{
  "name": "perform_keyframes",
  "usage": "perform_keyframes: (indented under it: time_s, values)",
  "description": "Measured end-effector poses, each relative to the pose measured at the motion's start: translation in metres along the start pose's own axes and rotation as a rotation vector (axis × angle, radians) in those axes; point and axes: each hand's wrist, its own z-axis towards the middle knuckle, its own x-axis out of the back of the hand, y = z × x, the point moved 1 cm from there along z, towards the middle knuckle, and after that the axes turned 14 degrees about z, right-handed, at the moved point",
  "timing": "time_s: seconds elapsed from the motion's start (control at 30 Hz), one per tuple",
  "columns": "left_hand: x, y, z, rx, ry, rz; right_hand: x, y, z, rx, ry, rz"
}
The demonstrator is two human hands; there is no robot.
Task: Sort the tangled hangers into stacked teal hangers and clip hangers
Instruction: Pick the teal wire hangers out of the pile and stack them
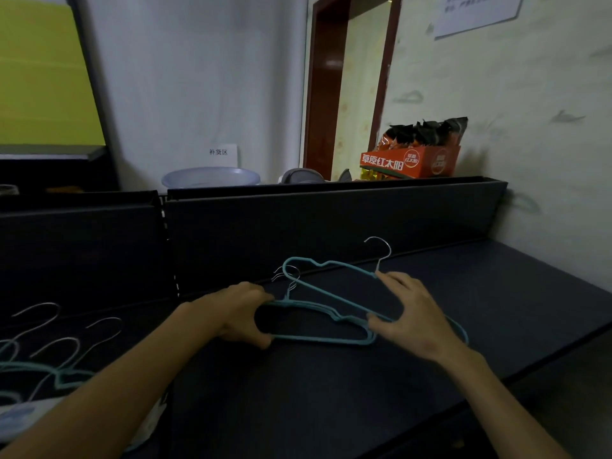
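On the dark shelf [430, 342], my left hand [245, 318] grips the left end of the stacked teal hangers [318, 337], fingers curled round the bars. My right hand [409, 314] pinches a loose teal hanger [334, 294] lying askew across the stack, its hook [381, 251] pointing away. The stack's hooks [286, 276] could snag that frame if I drag it sideways, pulling the pile apart. More tangled hangers [56, 359] wait at far left.
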Motion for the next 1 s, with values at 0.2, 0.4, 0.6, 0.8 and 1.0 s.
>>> perform_keyframes:
  time_s: [0.2, 0.4, 0.6, 0.8, 1.0]
  values:
    - [0.0, 0.0, 0.003, -0.003, -0.016, -0.021, -0.004, 0.009, 0.0, -0.011, -0.004, 0.019]
    - [-0.002, -0.004, 0.002, -0.005, 0.007, 0.032, -0.007, 0.007, -0.001, -0.032, 0.007, 0.03]
    - [-0.005, -0.012, 0.003, -0.032, 0.034, 0.042, -0.009, 0.003, -0.001, -0.04, 0.017, 0.012]
    - [-0.009, -0.012, 0.001, -0.043, 0.064, 0.01, -0.014, -0.005, 0.003, -0.046, -0.024, 0.027]
    - [-0.009, -0.03, -0.015, 0.031, 0.051, -0.028, -0.028, -0.013, 0.008, -0.044, -0.194, 0.073]
